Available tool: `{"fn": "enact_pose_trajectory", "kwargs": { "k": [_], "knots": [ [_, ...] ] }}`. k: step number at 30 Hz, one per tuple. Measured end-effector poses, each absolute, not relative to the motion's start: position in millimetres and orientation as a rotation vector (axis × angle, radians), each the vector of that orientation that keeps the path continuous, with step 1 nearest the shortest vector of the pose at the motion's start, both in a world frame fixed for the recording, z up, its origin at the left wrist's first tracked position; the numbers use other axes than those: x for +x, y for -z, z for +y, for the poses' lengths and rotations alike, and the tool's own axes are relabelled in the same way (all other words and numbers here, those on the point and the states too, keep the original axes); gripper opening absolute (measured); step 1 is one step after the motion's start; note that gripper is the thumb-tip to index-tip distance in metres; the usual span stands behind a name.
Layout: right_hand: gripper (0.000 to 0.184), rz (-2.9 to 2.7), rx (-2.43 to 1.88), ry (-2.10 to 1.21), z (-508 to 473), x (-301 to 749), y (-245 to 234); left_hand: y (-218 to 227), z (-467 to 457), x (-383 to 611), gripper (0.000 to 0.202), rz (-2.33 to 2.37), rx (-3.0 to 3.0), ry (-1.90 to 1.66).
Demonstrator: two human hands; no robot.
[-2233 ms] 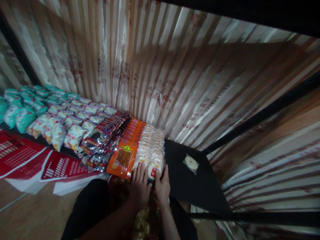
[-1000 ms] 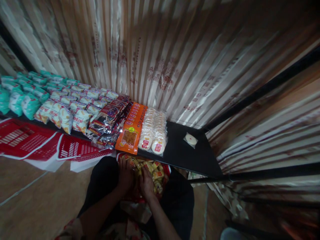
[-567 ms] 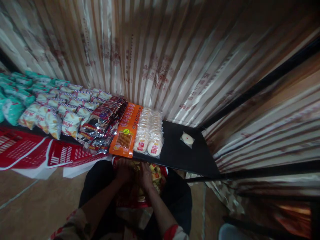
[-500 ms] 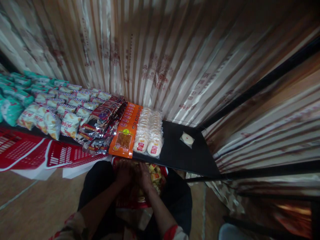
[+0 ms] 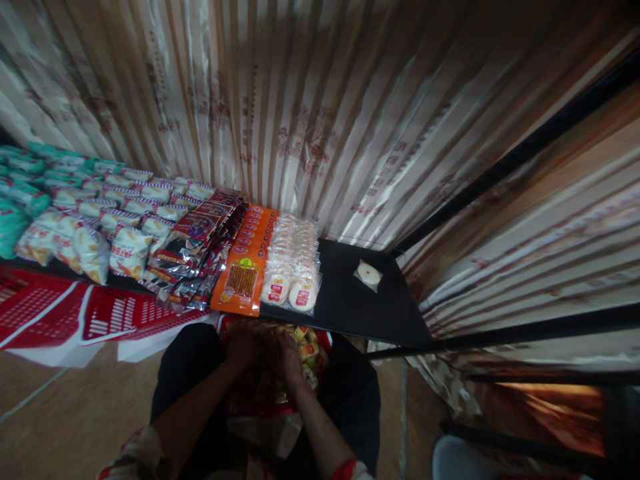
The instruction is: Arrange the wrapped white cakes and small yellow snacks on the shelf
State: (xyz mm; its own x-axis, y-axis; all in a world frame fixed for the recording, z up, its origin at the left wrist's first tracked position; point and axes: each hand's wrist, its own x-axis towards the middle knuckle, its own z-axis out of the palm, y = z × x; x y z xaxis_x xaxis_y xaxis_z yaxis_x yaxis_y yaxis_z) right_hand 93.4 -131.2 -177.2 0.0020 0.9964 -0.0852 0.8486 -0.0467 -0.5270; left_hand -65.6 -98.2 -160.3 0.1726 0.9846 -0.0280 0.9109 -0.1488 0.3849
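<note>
Hands (image 5: pixel 289 358) have dropped; gold packets (image 5: pixel 309 351) — just beside them.

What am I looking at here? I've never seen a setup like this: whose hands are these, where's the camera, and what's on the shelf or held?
There's no machine: these are one person's bare hands, seen by a camera worn on the head, looking forward and down.

On the flat black shelf, left to right: plump teal bags, white bags with striped tops, dark glossy packets, a flat orange packet, two rows of clear-wrapped round white biscuits, and a single wrapped white biscuit apart.

Below, the left hand and right hand are among gold-wrapped pieces in a red-edged container. It's too dark to tell whether the fingers hold any.
</note>
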Motion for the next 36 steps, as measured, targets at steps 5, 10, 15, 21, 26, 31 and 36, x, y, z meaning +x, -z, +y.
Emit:
{"fn": "enact_pose_trajectory", "kwargs": {
  "k": [5,10,15,21,26,31,36],
  "knots": [
    [0.048,-1.872,-1.96,-0.677,-136.6,88.7,164.2,149.4,-105.8,-59.7,0.038,1.834,2.111,-0.218],
    [0.046,-1.887,-1.928,-0.686,-137.9,84.3,159.0,133.7,-115.4,-45.2,0.04,1.822,2.185,-0.272],
    [0.053,-1.928,-1.9,-0.692,-140.8,83.8,156.1,132.2,-127.6,-33.0,0.044,1.753,2.185,-0.212],
    [0.059,-1.971,-1.832,-0.697,-144.4,88.4,155.5,138.6,-137.0,-25.5,0.047,1.802,2.137,-0.342],
    [0.051,-1.979,-1.838,-0.628,-149.1,101.3,153.8,143.9,-150.3,-8.8,0.052,1.841,2.155,-0.465],
    [0.037,-1.994,-1.868,-0.586,-153.8,128.2,139.9,151.4,-165.1,5.8,0.057,1.757,2.267,-0.52],
    [0.026,-2.029,-1.815,-0.821,-151.6,158.0,105.4,157.2,-175.8,6.7,0.051,1.685,2.369,-0.525]
  ]
}}
